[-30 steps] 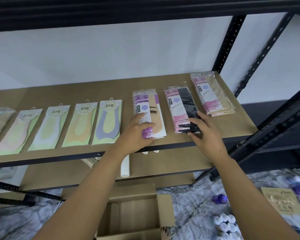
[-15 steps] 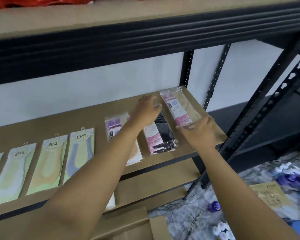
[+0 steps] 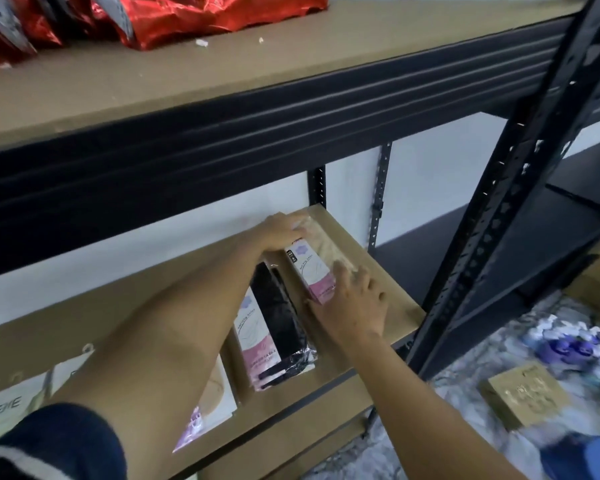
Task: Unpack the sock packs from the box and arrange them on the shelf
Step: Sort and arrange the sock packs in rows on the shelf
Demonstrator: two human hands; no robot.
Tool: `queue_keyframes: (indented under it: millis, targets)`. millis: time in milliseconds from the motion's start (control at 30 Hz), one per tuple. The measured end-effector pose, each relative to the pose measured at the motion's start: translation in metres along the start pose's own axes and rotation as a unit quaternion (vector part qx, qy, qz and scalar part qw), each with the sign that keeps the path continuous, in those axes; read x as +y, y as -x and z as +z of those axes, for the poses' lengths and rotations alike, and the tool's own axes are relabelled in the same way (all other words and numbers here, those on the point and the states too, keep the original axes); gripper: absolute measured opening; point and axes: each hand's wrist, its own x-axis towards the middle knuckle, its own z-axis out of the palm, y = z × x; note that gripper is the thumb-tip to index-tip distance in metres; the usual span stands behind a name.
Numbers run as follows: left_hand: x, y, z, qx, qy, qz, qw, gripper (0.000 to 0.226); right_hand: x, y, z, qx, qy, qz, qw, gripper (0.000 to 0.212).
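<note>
The arranging step is in hand: the shelf (image 3: 118, 299) already carries a row of sock packs laid flat, side by side, with their long sides running front to back. The box is not in view, so how many packs are left to unpack cannot be judged.

At the left end, pale ENE packs (image 3: 11, 407) are partly seen. A purple-labelled pack (image 3: 215, 400) is largely hidden by the left forearm. Just right of it lies the black pack (image 3: 274, 327), with a pink and white card under clear wrap.

The beige pack (image 3: 312, 268), last in the row near the shelf's right end, is the one being squared up. It is slim, wrapped in glossy film, carries the same pink and white card, and sits slightly skewed beside the black pack.

The left hand (image 3: 281, 230) is laid over its far end, fingers fairly straight and thumb hidden. The right hand (image 3: 354, 306) rests on its near end, fingers spread and flat.

A light sliding push is likely called for next, so that the pack is set parallel to its neighbour and an even gap is kept. The slippery film may let it overshoot.
</note>
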Motion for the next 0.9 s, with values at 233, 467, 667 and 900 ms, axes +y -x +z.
queue_keyframes:
  millis: [233,467,667,900]
  targets:
    - [-0.007,-0.012,0.014,-0.002,-0.006,0.028,1.000,0.065,0.004,0.010,0.002,0.023,-0.023,0.005,0.999,0.082]
    - [0.017,0.015,0.010,-0.014,-0.092,0.059,0.994,0.054,0.016,0.033,-0.007,0.019,-0.033,0.023,0.999,0.084]
    - [0.035,0.029,0.022,-0.008,-0.112,0.063,0.992,0.056,0.032,0.052,-0.012,0.029,-0.044,0.026,0.998,0.084]
    - [0.040,0.043,0.028,-0.004,-0.099,0.050,0.994,0.056,0.042,0.059,-0.015,0.030,-0.044,0.007,0.999,0.086]
